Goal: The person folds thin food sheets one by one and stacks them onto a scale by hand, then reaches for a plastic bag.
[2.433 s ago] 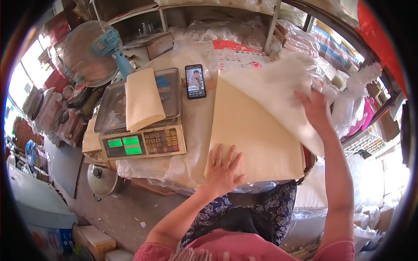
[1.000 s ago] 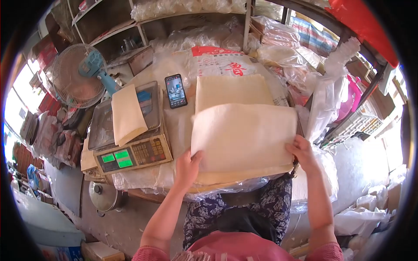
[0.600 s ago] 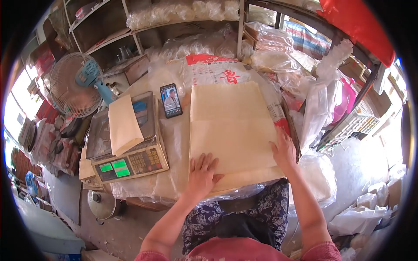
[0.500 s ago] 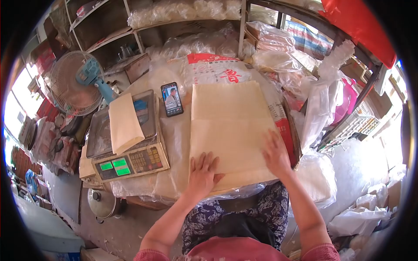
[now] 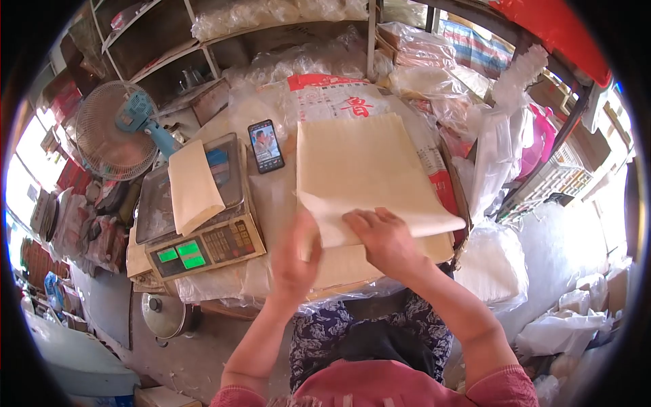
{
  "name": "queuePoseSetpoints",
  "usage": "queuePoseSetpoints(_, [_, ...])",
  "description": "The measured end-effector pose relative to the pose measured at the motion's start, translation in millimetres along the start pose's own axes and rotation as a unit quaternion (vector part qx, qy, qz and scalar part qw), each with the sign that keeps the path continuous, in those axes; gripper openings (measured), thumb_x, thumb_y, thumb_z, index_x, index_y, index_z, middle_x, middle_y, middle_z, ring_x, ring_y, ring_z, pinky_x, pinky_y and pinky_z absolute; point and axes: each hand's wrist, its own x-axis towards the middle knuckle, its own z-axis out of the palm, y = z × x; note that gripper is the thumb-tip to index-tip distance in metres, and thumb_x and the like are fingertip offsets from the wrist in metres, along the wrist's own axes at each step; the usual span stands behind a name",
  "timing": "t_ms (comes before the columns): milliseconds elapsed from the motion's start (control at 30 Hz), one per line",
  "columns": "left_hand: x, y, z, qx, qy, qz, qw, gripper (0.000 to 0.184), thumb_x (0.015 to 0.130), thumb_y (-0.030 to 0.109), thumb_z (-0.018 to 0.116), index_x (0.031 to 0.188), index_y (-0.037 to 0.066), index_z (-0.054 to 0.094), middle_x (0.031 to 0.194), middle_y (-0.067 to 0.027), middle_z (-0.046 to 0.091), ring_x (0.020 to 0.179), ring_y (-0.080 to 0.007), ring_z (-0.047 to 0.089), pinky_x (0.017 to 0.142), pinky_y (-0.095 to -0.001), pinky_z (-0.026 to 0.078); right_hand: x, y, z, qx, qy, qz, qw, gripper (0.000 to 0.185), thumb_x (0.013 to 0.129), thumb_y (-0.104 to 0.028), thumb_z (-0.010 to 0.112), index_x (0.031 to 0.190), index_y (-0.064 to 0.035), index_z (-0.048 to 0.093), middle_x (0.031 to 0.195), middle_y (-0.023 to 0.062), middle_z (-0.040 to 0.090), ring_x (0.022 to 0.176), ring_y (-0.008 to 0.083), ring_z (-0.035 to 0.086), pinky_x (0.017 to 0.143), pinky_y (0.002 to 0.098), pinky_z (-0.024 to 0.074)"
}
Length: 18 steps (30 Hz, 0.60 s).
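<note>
A large cream-coloured sheet lies on the table in front of me, its near edge lifted and folding over. More cream sheet material lies flat beneath that edge. My right hand is on the raised edge near its middle, fingers curled over the sheet. At the sheet's lower left corner is my left hand, smeared by motion, so its grip cannot be made out. A folded cream piece rests on the digital scale to the left.
A phone playing video lies between scale and sheet. Behind the scale stands a fan. A printed sack lies beyond the sheet. Plastic-wrapped bundles line the shelves; a lidded pot sits below at the left.
The sheet's near edge has come up off the layer below and folded away from me. My right hand moved left to its middle; my left hand shifted slightly left.
</note>
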Motion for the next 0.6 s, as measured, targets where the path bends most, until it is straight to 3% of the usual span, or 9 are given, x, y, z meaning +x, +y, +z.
queuePoseSetpoints(33, [-5.7, -16.7, 0.2, -0.061, 0.027, -0.114, 0.991, 0.061, 0.079, -0.001, 0.070, 0.133, 0.002, 0.044, 0.129, -0.0194, 0.052, 0.121, -0.0351, 0.052, 0.102, -0.0393, 0.041, 0.9, -1.7, -7.2, 0.019, 0.062, -0.023, 0.998, 0.048, 0.075, -0.006, 0.059, 0.122, -0.0043, 0.056, 0.121, 0.0152, 0.061, 0.110, 0.0351, 0.059, 0.093, 0.0501, 0.0447])
queuePoseSetpoints(133, [-30.0, -55.1, 8.9, -0.241, 0.060, -0.252, 0.935, 0.080, 0.078, 0.001, 0.071, 0.145, 0.002, 0.027, 0.145, -0.0190, 0.036, 0.135, -0.0310, 0.038, 0.109, -0.0393, 0.032, -18.5, 2.7, -33.0, 0.009, 0.097, -0.162, 0.982, 0.044, 0.072, -0.004, 0.060, 0.115, -0.0069, 0.062, 0.120, 0.0126, 0.062, 0.111, 0.0324, 0.059, 0.091, 0.0475, 0.0471])
queuePoseSetpoints(167, [-37.6, -57.1, 8.6, -0.281, 0.016, -0.227, 0.932, 0.093, 0.078, 0.004, 0.074, 0.149, 0.002, 0.014, 0.152, -0.0182, 0.025, 0.140, -0.0291, 0.029, 0.114, -0.0411, 0.024, -29.9, 0.4, -35.5, -0.006, 0.078, -0.126, 0.989, 0.038, 0.072, -0.004, 0.061, 0.110, -0.0075, 0.066, 0.117, 0.0120, 0.063, 0.111, 0.0327, 0.059, 0.092, 0.0454, 0.0474])
queuePoseSetpoints(267, [-59.0, -53.5, 5.1, -0.154, -0.067, -0.135, 0.976, 0.086, 0.077, 0.011, 0.076, 0.146, -0.001, 0.026, 0.150, -0.0200, 0.030, 0.139, -0.0281, 0.031, 0.114, -0.0414, 0.026, -77.1, 45.4, 1.6, 0.098, -0.003, -0.013, 0.995, 0.031, 0.080, -0.010, 0.064, 0.111, -0.0056, 0.065, 0.112, 0.0105, 0.065, 0.107, 0.0270, 0.061, 0.088, 0.0376, 0.0487])
queuePoseSetpoints(300, [-58.8, -62.8, -3.3, -0.144, -0.150, -0.060, 0.976, 0.073, 0.076, 0.003, 0.074, 0.140, -0.001, 0.039, 0.135, -0.0131, 0.050, 0.123, -0.0205, 0.050, 0.108, -0.0375, 0.035, -87.8, 58.1, 8.2, 0.198, -0.001, 0.075, 0.977, 0.028, 0.083, -0.014, 0.064, 0.110, -0.0046, 0.065, 0.109, 0.0100, 0.066, 0.103, 0.0242, 0.062, 0.086, 0.0355, 0.0487])
queuePoseSetpoints(367, [-60.9, -72.5, -8.7, -0.166, -0.305, -0.155, 0.925, 0.071, 0.076, 0.015, 0.077, 0.136, -0.002, 0.044, 0.134, -0.0196, 0.051, 0.123, -0.0262, 0.051, 0.106, -0.0402, 0.037, -104.4, 72.3, 18.8, 0.386, 0.004, 0.249, 0.888, 0.028, 0.089, -0.021, 0.064, 0.109, -0.0026, 0.064, 0.103, 0.0090, 0.068, 0.097, 0.0186, 0.063, 0.081, 0.0315, 0.0487])
queuePoseSetpoints(433, [-50.8, -63.3, -5.6, -0.219, -0.334, -0.377, 0.836, 0.075, 0.075, 0.020, 0.078, 0.138, 0.000, 0.043, 0.129, -0.0230, 0.054, 0.113, -0.0300, 0.057, 0.098, -0.0436, 0.044, -92.7, 83.3, 17.0, 0.338, -0.009, 0.353, 0.872, 0.030, 0.091, -0.025, 0.064, 0.108, -0.0009, 0.064, 0.096, 0.0076, 0.069, 0.092, 0.0145, 0.062, 0.077, 0.0287, 0.0479])
queuePoseSetpoints(533, [-28.1, -39.1, 14.2, -0.071, -0.166, -0.330, 0.926, 0.061, 0.078, 0.006, 0.070, 0.134, 0.002, 0.046, 0.121, -0.0163, 0.059, 0.103, -0.0233, 0.060, 0.098, -0.0440, 0.042, -74.5, 93.2, 22.8, 0.217, 0.020, 0.393, 0.893, 0.032, 0.087, -0.023, 0.066, 0.108, 0.0018, 0.063, 0.089, 0.0124, 0.069, 0.085, 0.0209, 0.065, 0.074, 0.0329, 0.0485])
queuePoseSetpoints(600, [-18.6, -35.6, 23.2, 0.078, -0.161, -0.112, 0.978, 0.065, 0.080, 0.017, 0.071, 0.138, 0.004, 0.043, 0.132, -0.0187, 0.050, 0.118, -0.0309, 0.050, 0.103, -0.0469, 0.037, -59.9, 88.6, 25.4, 0.141, 0.034, 0.387, 0.911, 0.035, 0.085, -0.023, 0.067, 0.110, 0.0017, 0.062, 0.091, 0.0164, 0.069, 0.086, 0.0263, 0.067, 0.077, 0.0349, 0.0493])
